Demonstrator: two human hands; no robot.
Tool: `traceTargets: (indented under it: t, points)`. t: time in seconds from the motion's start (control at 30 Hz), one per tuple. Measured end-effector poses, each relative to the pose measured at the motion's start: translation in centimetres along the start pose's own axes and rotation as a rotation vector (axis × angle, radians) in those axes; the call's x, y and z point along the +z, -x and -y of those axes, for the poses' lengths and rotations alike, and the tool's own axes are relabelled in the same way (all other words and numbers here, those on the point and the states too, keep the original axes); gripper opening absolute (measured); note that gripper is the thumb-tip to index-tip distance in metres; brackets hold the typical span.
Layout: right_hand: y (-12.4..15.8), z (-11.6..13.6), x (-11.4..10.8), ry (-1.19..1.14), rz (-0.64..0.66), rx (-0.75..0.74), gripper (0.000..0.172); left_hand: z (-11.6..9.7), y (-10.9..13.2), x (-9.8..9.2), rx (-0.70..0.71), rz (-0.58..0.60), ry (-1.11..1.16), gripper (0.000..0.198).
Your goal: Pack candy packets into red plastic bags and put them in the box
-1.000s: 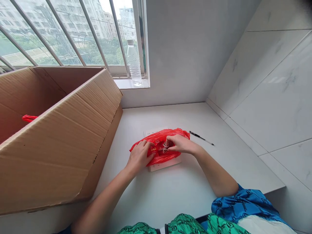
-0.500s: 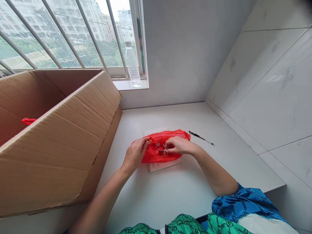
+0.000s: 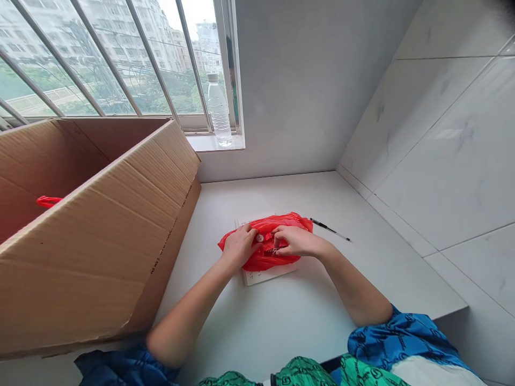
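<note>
- The person's left hand (image 3: 240, 248) lay on the left half of a red plastic bag (image 3: 269, 256), fingers curled together and gripping the crumpled film.
- The right hand (image 3: 296, 242) sat just beside it on the bag's middle, fingertips pinched down on the plastic where a small printed patch showed.
- The two hands were nearly touching, thumbs turned toward each other over the bag.
- The bag rested on a white sheet of paper (image 3: 263, 276), which peeked out at the near edge and the far left corner; whether it was a single sheet or a thin booklet, I could not tell.
- Paper and bag lay on the pale counter (image 3: 281, 321), roughly in its middle, near the corner of the room.
- A black pen (image 3: 330, 229) lay on the counter just beyond the bag's right end.
- A large open cardboard box (image 3: 104, 230) stood on the left, well apart from the hands, with a bit of red plastic (image 3: 48, 201) showing inside.
- A clear water bottle (image 3: 219, 112) stood upright on the window sill (image 3: 213, 142).
</note>
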State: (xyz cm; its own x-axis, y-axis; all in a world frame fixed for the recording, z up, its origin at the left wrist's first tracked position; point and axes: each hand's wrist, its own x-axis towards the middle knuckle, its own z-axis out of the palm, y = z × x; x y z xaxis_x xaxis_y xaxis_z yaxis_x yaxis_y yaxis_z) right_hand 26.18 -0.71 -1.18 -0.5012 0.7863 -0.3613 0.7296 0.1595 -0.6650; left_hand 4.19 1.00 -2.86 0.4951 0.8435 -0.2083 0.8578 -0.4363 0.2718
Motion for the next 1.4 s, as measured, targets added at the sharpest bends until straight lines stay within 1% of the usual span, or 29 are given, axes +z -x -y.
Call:
traceTargets:
  t: [0.07,0.13,0.2,0.27,0.33,0.4,0.47,0.5,0.53,0.57,0.6,0.67,0.73,0.8,0.87,0.93,1.0,1.03,1.1,1.17,1.2,1.23,1.3,1.4]
  points:
    - [-0.1,0.0,0.0,-0.008,-0.014,0.000,0.011,0.1,-0.4,0.3,-0.010,-0.006,0.000,0.018]
    - [-0.4,-0.1,0.1,-0.003,-0.036,0.010,0.009,0.3,-0.4,0.3,-0.048,-0.019,0.028,0.016]
    - [-0.7,-0.2,0.3,0.010,-0.061,0.025,0.007,0.6,-0.1,0.2,-0.084,-0.018,0.101,0.013]
    - [-1.0,-0.3,0.5,0.020,-0.077,0.030,0.010,0.9,0.4,-0.2,-0.096,-0.030,0.209,0.013]
    - [-1.2,-0.1,0.5,0.021,-0.098,0.015,0.011,1.0,0.9,-0.7,-0.090,-0.068,0.370,0.018]
    - [-1.0,0.4,0.2,-0.017,-0.157,-0.028,0.012,0.9,1.5,-1.3,-0.070,-0.094,0.602,0.025]
    - [-0.5,1.1,-0.3,-0.134,-0.231,-0.106,0.019,0.4,2.0,-2.0,-0.033,-0.088,0.843,0.029]
    - [-0.3,1.4,-0.5,-0.217,-0.251,-0.143,0.022,0.2,2.2,-2.3,-0.014,-0.094,0.920,0.029]
    - [-0.1,1.7,-0.7,-0.304,-0.252,-0.172,0.026,0.0,2.4,-2.6,0.007,-0.122,0.950,0.027]
    - [0.1,1.9,-0.9,-0.387,-0.240,-0.186,0.030,-0.2,2.5,-2.8,0.031,-0.184,0.930,0.024]
    - [0.3,2.1,-1.1,-0.464,-0.217,-0.179,0.032,-0.4,2.6,-2.9,0.064,-0.275,0.859,0.021]
    - [0.3,2.4,-1.2,-0.624,-0.168,-0.129,0.035,-0.4,2.6,-2.9,0.158,-0.499,0.621,0.012]
    - [0.3,2.8,-1.2,-0.804,-0.132,-0.082,0.039,-0.2,2.5,-2.7,0.266,-0.676,0.370,0.009]
    - [0.2,3.2,-1.1,-0.951,-0.112,-0.060,0.043,0.1,2.5,-2.4,0.341,-0.762,0.195,0.013]
    - [0.2,3.6,-1.0,-1.002,-0.116,-0.064,0.043,0.1,2.4,-2.2,0.371,-0.794,0.115,0.017]
    - [0.2,3.8,-0.9,-0.991,-0.136,-0.089,0.041,0.0,2.5,-2.3,0.362,-0.786,0.132,0.019]
    - [0.2,3.7,-0.8,-0.965,-0.168,-0.117,0.040,-0.1,2.6,-2.6,0.297,-0.733,0.263,0.024]
    - [0.2,3.6,-0.8,-0.959,-0.185,-0.127,0.040,-0.1,2.6,-2.7,0.243,-0.684,0.369,0.029]
    - [0.2,3.3,-0.7,-0.949,-0.208,-0.136,0.039,0.0,2.7,-3.1,0.113,-0.524,0.643,0.037]
    - [0.1,3.0,-0.7,-0.935,-0.219,-0.140,0.036,0.1,2.9,-3.3,-0.001,-0.333,0.920,0.036]
    - [0.1,3.0,-0.7,-0.927,-0.222,-0.140,0.035,0.1,2.9,-3.3,-0.042,-0.259,1.028,0.035]
    - [0.0,2.9,-0.7,-0.919,-0.224,-0.139,0.034,0.1,3.0,-3.4,-0.069,-0.209,1.109,0.035]
    - [0.0,2.9,-0.7,-0.920,-0.221,-0.138,0.033,0.0,3.1,-3.3,-0.095,-0.177,1.187,0.035]
    - [0.1,3.1,-0.6,-0.908,-0.189,-0.140,0.034,-0.2,3.1,-3.3,-0.097,-0.203,1.169,0.031]
